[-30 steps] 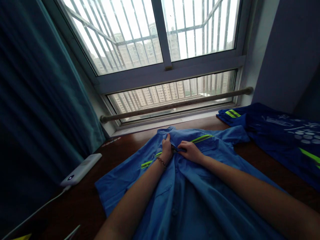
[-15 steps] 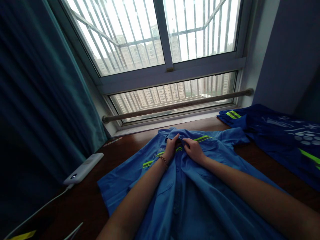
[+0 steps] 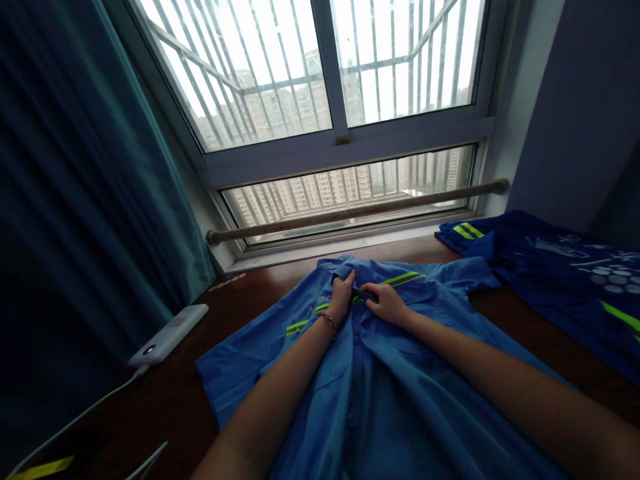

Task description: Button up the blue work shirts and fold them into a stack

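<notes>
A light blue short-sleeved work shirt (image 3: 430, 387) with yellow-green reflective stripes lies spread face up, its collar toward the window. My left hand (image 3: 341, 295) is closed on the shirt front just below the collar, thumb pointing up. Close beside it, my right hand (image 3: 385, 303) pinches the other front edge, and a dark fold of cloth shows between the two hands. Buttons run down the placket (image 3: 354, 380) below them. My fingertips are partly hidden, so any button between them cannot be made out.
A darker blue garment (image 3: 540, 267) with white print lies at the right. On the left, a white power bank (image 3: 170, 335) with a cable rests on the brown wooden surface (image 3: 175, 400) by a teal curtain (image 3: 100, 200). A rail (image 3: 360, 212) crosses the barred window.
My right hand has come slightly down and turned the shirt's edge, so a dark strip of cloth now shows between my hands. The left hand keeps its hold.
</notes>
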A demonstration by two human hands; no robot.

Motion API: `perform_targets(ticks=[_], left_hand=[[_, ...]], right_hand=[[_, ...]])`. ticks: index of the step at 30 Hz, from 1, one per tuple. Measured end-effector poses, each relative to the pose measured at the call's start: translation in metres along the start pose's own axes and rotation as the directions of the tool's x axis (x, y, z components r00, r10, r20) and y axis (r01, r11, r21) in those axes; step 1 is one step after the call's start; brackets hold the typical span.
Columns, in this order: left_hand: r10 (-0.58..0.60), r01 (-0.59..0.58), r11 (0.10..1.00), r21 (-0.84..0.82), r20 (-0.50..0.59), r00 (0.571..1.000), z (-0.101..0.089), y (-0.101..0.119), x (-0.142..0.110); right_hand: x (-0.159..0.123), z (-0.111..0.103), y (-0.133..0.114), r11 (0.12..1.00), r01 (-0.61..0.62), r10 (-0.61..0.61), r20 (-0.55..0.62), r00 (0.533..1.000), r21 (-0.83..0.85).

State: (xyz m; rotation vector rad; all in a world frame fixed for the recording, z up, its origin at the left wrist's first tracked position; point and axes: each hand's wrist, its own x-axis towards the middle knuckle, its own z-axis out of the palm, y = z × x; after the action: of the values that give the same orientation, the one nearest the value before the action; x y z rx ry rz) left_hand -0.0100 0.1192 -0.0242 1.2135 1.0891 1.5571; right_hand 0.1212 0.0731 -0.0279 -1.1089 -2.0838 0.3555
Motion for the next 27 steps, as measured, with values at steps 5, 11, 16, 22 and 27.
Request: perform_targets(ticks=[5, 11, 16, 22, 27], left_hand=[[-0.125, 0.123, 0.973, -0.193, 0.005, 0.992, 0.0, -0.005, 0.001], [-0.102, 0.1, 0.961, -0.258, 0.006, 0.995, 0.0, -0.012, 0.003], [-0.082, 0.065, 0.968, -0.242, -0.062, 0.995, -0.002, -0.018, 0.005], [-0.131, 0.103, 0.939, -0.327, -0.066, 0.989, -0.005, -0.017, 0.007], [-0.157, 0.116, 0.928, -0.353, -0.09, 0.984, -0.005, -0.017, 0.01]], right_hand=[[-0.004, 0.002, -0.003, 0.987, 0.077, -0.065, 0.088, 0.994, -0.142], [-0.007, -0.005, -0.011, 0.921, 0.13, -0.088, 0.128, 0.988, -0.367], [-0.009, -0.009, -0.017, 0.87, 0.186, -0.132, 0.147, 0.98, -0.457], [-0.009, -0.006, -0.021, 0.884, 0.216, -0.123, 0.239, 0.963, -0.415], [-0.009, -0.005, -0.02, 0.904, 0.119, -0.041, 0.194, 0.98, -0.41]])
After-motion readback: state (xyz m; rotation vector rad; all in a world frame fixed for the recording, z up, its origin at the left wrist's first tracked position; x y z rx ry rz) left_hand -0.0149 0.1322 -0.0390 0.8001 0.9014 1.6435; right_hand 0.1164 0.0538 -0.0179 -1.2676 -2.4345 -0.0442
